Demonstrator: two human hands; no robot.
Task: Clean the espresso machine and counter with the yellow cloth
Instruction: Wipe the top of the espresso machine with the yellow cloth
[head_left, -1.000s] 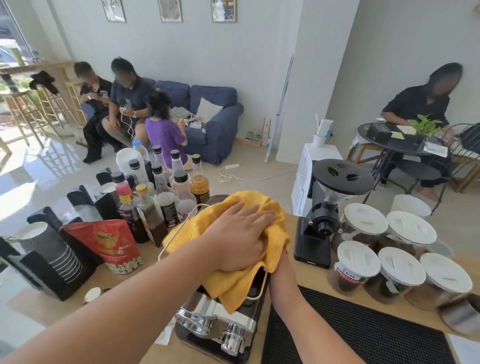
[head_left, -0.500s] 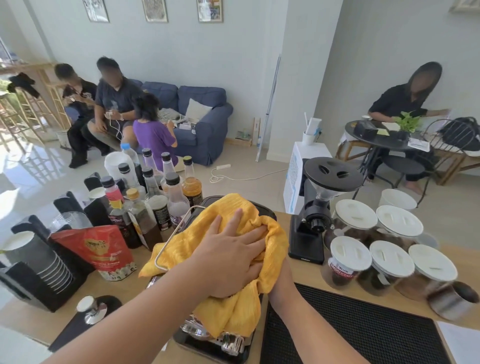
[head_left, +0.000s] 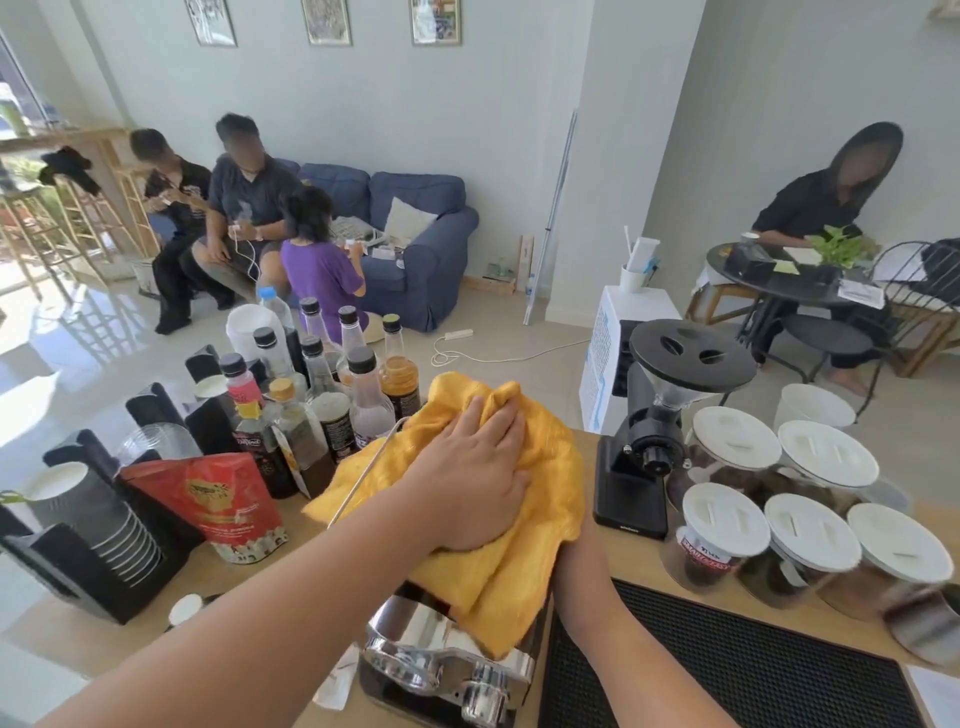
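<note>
A yellow cloth (head_left: 545, 478) lies spread over the top of the chrome espresso machine (head_left: 441, 660) at the centre of the wooden counter (head_left: 639, 556). My left hand (head_left: 478, 483) presses flat on the cloth, fingers together and pointing away from me. My right hand (head_left: 574, 556) rests against the machine's right side, mostly hidden under the cloth's hanging edge; I cannot tell whether it grips anything. The machine's group head and a thin wire rail (head_left: 363, 473) show below and left of the cloth.
Syrup bottles (head_left: 322, 395) and a red pouch (head_left: 218, 499) stand left of the machine, with cup holders (head_left: 98, 545) beyond. A black grinder (head_left: 654, 431) and several white-lidded jars (head_left: 779, 525) stand right. A black rubber mat (head_left: 727, 670) lies at front right. People sit in the room behind.
My left hand slid the cloth farther back across the machine's top, with fingers now closed together. My right hand stayed at the machine's right side.
</note>
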